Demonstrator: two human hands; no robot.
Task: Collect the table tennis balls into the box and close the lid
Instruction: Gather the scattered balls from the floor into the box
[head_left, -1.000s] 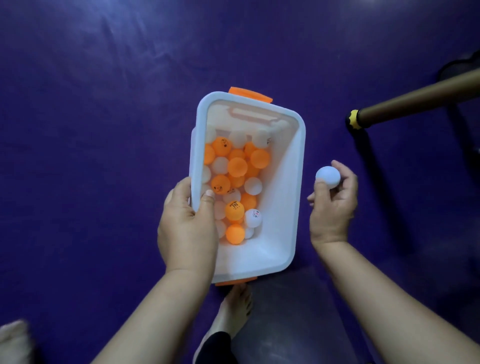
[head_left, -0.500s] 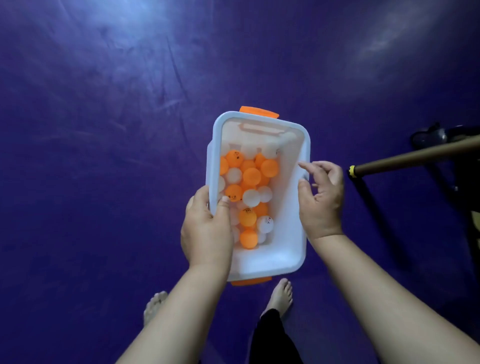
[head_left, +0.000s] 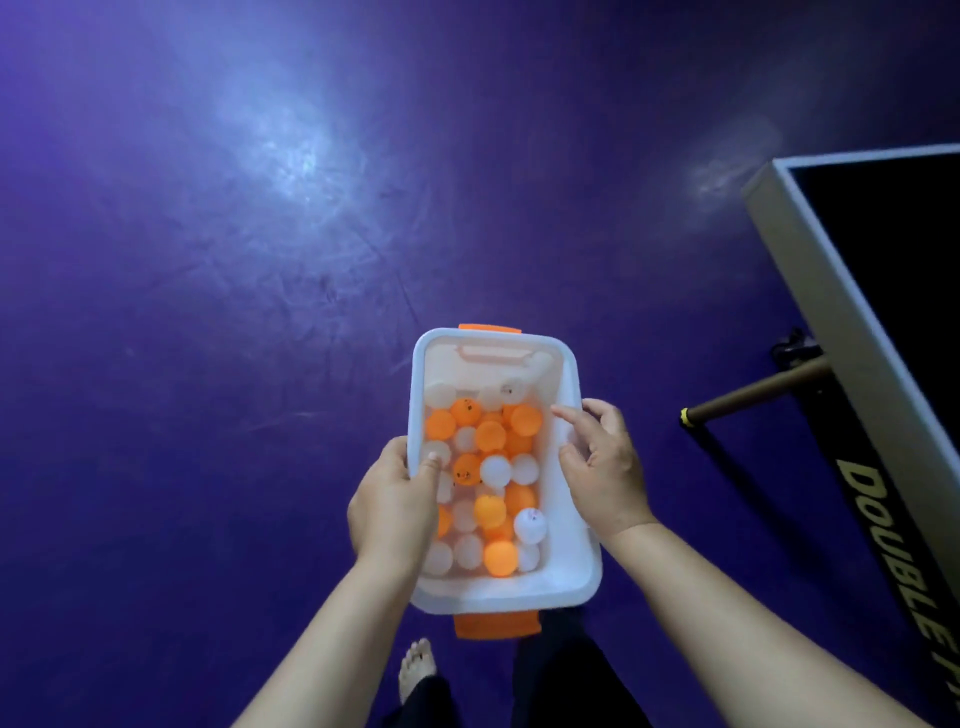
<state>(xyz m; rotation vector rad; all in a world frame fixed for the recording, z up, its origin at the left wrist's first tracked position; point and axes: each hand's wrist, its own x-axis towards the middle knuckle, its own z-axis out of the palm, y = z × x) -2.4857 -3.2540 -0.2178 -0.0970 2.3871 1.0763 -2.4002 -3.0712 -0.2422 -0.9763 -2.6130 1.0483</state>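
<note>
left hand (head_left: 395, 506) fingers gripping box (head_left: 584, 566) rim, carrying it | right hand (head_left: 602, 467) fingers loosely curled, empty, steadying right rim | balls (head_left: 491, 470) inside, lid unseen

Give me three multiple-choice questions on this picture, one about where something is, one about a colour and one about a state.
1. Where is the table tennis table?
A. right of the box
B. left of the box
C. under the box

2. What colours are the balls in the box?
A. yellow and green
B. orange and white
C. all blue

3. What is the left hand doing?
A. hanging free
B. gripping the box's rim
C. holding a lid

Answers: 1 A, it fills the right edge. 2 B, both colours show inside. 3 B, its fingers hook over the rim.
</note>
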